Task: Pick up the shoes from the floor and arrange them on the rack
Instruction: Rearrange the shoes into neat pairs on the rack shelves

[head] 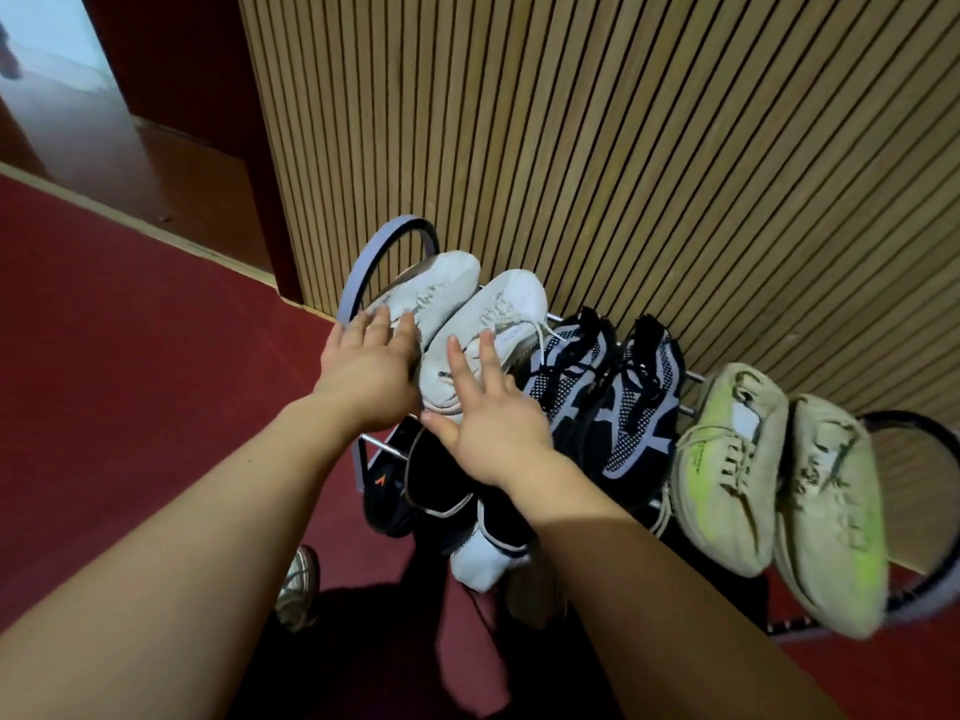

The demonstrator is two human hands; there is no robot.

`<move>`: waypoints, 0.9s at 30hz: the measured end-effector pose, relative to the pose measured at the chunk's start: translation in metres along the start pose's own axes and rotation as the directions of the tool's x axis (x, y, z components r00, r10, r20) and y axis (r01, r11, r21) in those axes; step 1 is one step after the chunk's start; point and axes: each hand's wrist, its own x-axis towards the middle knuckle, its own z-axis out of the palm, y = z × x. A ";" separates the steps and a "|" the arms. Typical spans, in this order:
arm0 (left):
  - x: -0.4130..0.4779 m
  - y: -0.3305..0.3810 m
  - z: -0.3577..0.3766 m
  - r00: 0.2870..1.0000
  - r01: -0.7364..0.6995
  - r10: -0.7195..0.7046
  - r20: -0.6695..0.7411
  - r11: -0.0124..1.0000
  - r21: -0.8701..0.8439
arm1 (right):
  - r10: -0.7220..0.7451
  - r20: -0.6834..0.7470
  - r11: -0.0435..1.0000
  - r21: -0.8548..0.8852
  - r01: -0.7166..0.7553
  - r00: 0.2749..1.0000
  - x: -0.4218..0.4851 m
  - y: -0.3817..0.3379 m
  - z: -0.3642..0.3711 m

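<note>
Left hand [366,366] wide, fingers on heel of left white shoe [434,296]; right hand [488,413] wide on right white shoe [498,319]. Pair at 9 o'clock end of rack [371,259].

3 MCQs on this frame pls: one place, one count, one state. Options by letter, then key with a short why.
1. Where on the top tier of the rack does the white pair sit?
A) left end
B) middle
C) right end

2. How many shoes are on the top tier?
A) four
B) six
C) eight

3. What state are the left hand and right hand in?
A) both gripping laces
B) both open, fingers straight, at the white pair
C) each carrying a shoe

Key:
1 A: the white pair lies next to the rack's curved end frame, left of the navy mesh pair.
2 B: the white, navy mesh and beige-green pair make three pairs.
3 B: the fingers of both hands are spread and curl round nothing.
</note>
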 end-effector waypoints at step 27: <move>-0.010 0.057 0.023 0.906 -0.424 0.421 0.046 0.898 0.115 | 0.535 -0.007 0.810 0.289 -0.511 0.845 -0.080 0.095 -0.029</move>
